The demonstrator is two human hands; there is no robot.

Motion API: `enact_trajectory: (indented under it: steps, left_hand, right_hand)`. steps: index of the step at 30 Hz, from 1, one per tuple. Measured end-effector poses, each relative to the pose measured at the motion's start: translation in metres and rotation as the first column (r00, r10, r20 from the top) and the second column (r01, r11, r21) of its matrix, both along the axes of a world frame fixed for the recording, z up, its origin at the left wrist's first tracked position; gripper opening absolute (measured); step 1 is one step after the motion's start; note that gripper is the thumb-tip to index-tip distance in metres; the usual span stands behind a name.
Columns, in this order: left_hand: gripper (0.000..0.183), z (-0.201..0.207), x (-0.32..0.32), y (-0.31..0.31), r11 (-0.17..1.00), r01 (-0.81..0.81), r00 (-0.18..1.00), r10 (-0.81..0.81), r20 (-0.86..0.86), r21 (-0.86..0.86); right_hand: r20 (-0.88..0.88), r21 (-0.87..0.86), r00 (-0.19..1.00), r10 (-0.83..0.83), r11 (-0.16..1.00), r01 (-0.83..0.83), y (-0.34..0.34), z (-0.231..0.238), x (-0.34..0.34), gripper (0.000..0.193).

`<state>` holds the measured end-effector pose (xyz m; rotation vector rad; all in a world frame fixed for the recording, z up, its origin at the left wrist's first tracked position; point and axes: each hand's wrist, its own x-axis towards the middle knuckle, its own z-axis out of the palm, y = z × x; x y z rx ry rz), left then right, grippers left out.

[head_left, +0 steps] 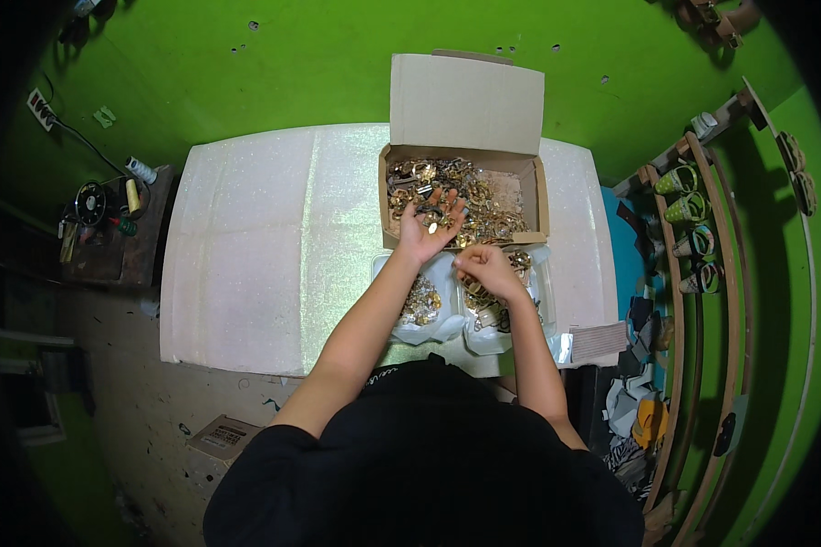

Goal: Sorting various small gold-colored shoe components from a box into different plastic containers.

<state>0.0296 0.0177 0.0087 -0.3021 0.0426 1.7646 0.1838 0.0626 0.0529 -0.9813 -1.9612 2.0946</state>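
My left hand (423,239) is palm up over the near part of an open cardboard box (540,205). Its fingers curl up around several small gold and dark metal buckles (432,226) lying in the palm. Close by on the right, my right hand (489,272) is closed in a pinch above a white plastic tub (488,341); whatever is between the fingertips is too small to make out. More shiny buckles (497,217) are heaped in the box. A second white tub (442,321), under my left forearm, contains silvery and gold pieces (420,303). My right hand partly hides the darker gold pieces in the right tub.
Box and tubs rest on a table with a pale shimmery cover (246,255). The box lid (465,100) stands up against the green wall. A striped flat piece (598,343) lies at the right front corner. Right is a wooden rack (689,273) with sandals; left, a small dark table (141,242).
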Motion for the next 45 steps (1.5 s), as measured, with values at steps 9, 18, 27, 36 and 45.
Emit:
enact_trajectory:
  steps: [9,18,27,36,45]
  left_hand:
    - [0.041,0.0,0.0,0.001,1.0,0.011,0.999,-0.01,-0.032,0.006]
    - [0.042,0.001,0.0,0.003,0.997,-0.028,0.999,0.025,-0.049,-0.071]
    - [0.05,-0.006,0.002,0.003,0.979,-0.043,0.985,0.008,-0.172,-0.201]
    - [0.051,-0.006,0.002,0.004,0.989,-0.045,0.983,0.018,-0.182,-0.143]
    - [0.038,0.002,0.0,0.003,0.998,-0.046,0.997,0.042,-0.066,-0.05]
  right_hand:
    - [0.089,0.258,0.982,0.166,0.949,-0.183,-0.02,0.017,0.008,0.016]
    - [-0.119,0.699,0.992,0.029,0.712,0.063,0.0,0.027,-0.014,0.014]
    - [0.0,0.951,0.994,0.106,0.309,-0.033,0.006,0.026,-0.054,0.018]
    - [-0.086,0.967,0.983,0.161,0.252,0.043,0.012,0.009,-0.058,0.012]
    - [-0.304,0.483,0.942,-0.143,0.829,0.282,0.011,0.024,-0.036,0.017]
